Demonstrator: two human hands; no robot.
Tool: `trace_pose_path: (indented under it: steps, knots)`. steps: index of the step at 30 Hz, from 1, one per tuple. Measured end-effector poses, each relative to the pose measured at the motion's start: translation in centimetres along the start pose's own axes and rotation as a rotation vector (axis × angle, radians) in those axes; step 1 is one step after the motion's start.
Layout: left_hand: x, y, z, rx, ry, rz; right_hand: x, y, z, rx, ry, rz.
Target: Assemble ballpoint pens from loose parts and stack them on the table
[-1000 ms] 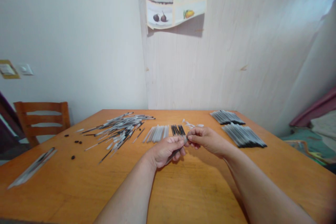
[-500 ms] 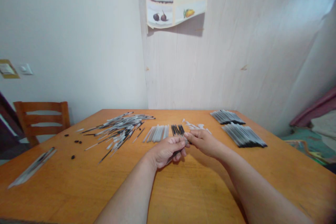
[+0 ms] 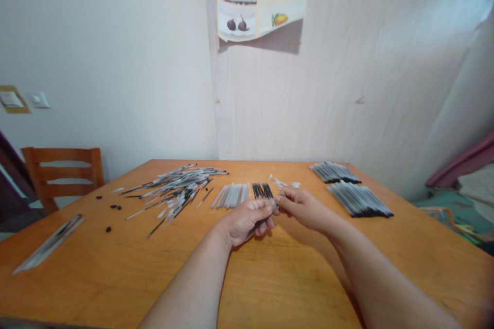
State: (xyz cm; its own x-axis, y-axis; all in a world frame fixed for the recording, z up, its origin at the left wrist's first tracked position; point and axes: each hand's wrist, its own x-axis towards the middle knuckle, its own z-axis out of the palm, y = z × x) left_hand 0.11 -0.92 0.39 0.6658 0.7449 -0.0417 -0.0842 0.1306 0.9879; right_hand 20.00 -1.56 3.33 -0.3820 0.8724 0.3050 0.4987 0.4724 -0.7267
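Note:
My left hand point(image 3: 249, 221) is closed around a thin translucent pen point(image 3: 257, 226) with dark inside, held at a slant over the table. My right hand point(image 3: 299, 206) is closed in a pinch at the pen's far end; what its fingertips hold is hidden. Just beyond my hands lies a row of black pen refills point(image 3: 262, 190). Left of them sits a row of clear pen barrels point(image 3: 230, 196). Small white caps point(image 3: 284, 183) are scattered behind my right hand.
A loose heap of refills and pen parts point(image 3: 177, 187) spreads at the left, with small black plugs point(image 3: 108, 229) near it. Long clear bags point(image 3: 50, 247) lie at the far left. Two rows of pens with black ends point(image 3: 358, 199) lie at the right. A wooden chair point(image 3: 64, 170) stands beyond.
My right hand has shifted slightly to the right, and its fingers have drawn in at the pen's end. My left hand keeps its hold on the pen in nearly the same place.

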Motion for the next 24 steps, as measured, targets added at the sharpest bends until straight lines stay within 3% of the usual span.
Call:
trace_pose_path:
  steps: [5, 15, 24]
  knots:
    - [-0.06, -0.06, 0.00, 0.018, -0.006, -0.010, 0.33, 0.28, 0.41, -0.157, 0.021, -0.081]
    - [0.09, 0.01, 0.00, -0.016, 0.015, 0.003, -0.13, 0.13, -0.23, 0.040, -0.002, 0.005]
    - [0.02, -0.15, -0.02, 0.012, -0.003, -0.017, 0.35, 0.35, 0.36, -0.206, 0.021, -0.073]
